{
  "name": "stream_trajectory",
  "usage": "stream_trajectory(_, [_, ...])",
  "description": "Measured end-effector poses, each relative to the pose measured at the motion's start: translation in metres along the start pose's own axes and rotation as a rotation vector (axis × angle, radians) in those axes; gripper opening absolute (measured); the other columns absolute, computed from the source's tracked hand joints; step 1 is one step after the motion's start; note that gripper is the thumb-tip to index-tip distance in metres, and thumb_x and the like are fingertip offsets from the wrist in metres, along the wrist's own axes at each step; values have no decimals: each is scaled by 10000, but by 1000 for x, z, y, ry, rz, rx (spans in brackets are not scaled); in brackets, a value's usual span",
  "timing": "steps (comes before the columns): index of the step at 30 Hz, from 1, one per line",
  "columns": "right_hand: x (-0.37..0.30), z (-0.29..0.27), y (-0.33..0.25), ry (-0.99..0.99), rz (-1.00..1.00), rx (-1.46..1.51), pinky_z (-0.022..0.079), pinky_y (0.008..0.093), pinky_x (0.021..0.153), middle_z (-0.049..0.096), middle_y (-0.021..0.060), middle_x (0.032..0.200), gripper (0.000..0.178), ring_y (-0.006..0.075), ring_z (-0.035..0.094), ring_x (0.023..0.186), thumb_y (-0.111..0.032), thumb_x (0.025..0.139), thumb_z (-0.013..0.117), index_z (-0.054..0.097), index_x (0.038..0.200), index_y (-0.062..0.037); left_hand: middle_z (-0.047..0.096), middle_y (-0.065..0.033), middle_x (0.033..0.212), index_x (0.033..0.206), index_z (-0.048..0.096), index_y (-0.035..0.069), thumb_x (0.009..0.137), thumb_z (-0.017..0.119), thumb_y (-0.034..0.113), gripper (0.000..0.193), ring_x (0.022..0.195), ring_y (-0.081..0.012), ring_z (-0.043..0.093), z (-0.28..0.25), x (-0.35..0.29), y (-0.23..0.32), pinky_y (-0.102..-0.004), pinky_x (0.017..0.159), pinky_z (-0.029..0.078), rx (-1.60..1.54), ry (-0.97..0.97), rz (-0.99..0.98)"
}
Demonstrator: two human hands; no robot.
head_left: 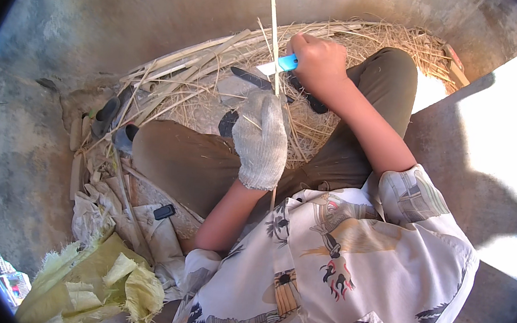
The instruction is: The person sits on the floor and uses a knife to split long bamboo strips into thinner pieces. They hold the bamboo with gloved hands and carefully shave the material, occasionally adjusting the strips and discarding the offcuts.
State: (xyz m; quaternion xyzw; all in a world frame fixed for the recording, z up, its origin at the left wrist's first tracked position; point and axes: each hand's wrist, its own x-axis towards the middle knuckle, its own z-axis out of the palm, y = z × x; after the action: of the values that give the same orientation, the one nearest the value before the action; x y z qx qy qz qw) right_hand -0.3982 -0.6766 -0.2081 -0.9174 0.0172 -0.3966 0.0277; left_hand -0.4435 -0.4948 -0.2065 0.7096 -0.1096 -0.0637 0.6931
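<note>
— What fills the centre of the frame?

— A seated person in a patterned shirt (348, 265) and olive trousers (195, 161), working over a concrete floor (98, 12). The left hand (262, 140), in a white knit glove, is closed around a thin pale bamboo strip (274, 24) that runs upright from centre frame to the top edge.

— And the other hand?

— The bare right hand (319, 64), just above and right of the glove, is clenched on a blue-handled knife (281, 64); its light blade lies against the strip, just above the gloved fist. The two hands sit close together, one above the other.

— What surrounds them?

— A heap of split strips and dry shavings (218, 63) curves across the upper middle, behind the knees. A dark sandal (108, 109) shows at mid-left among the scraps. A yellowish woven sack (101, 283) lies crumpled at lower left, a small black object (163, 212) just above it. Bright sunlight strikes the floor at right.
</note>
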Motion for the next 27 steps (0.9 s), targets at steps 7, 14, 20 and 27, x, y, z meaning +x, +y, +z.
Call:
stream_trajectory(7, [1, -6, -5, -363, 226, 277, 472, 370, 497, 581, 94, 579, 177, 235, 588, 504, -192, 817, 666, 605, 722, -54, 597, -59, 767, 946, 636, 8, 992, 548, 173, 192, 681, -127, 536, -2, 4, -5, -308, 644, 451, -18, 2, 15])
stream_trajectory(14, [-11, -29, 1, -625, 452, 732, 488, 392, 552, 600, 138, 588, 175, 262, 608, 536, -191, 773, 682, 652, 718, -27, 579, -12, 711, 954, 637, 13, 958, 604, 131, 123, 611, -83, 506, -5, 6, 7, -282, 571, 428, -42, -182, -50])
stream_trajectory(20, [-28, -41, -5, -209, 15, 180, 500, 392, 509, 651, 67, 657, 97, 293, 644, 579, -203, 782, 720, 663, 752, -130, 562, 17, 686, 937, 639, 12, 963, 592, 140, 139, 588, -44, 504, -5, 4, 18, -244, 525, 399, -100, -229, -53])
stream_trajectory(27, [-34, -22, -1, -205, 4, 0, 465, 394, 453, 622, 69, 636, 141, 283, 614, 519, -174, 826, 625, 590, 712, -98, 600, -134, 703, 966, 636, 9, 975, 564, 169, 175, 593, -259, 575, 3, 5, -11, -382, 583, 459, 210, -75, 253])
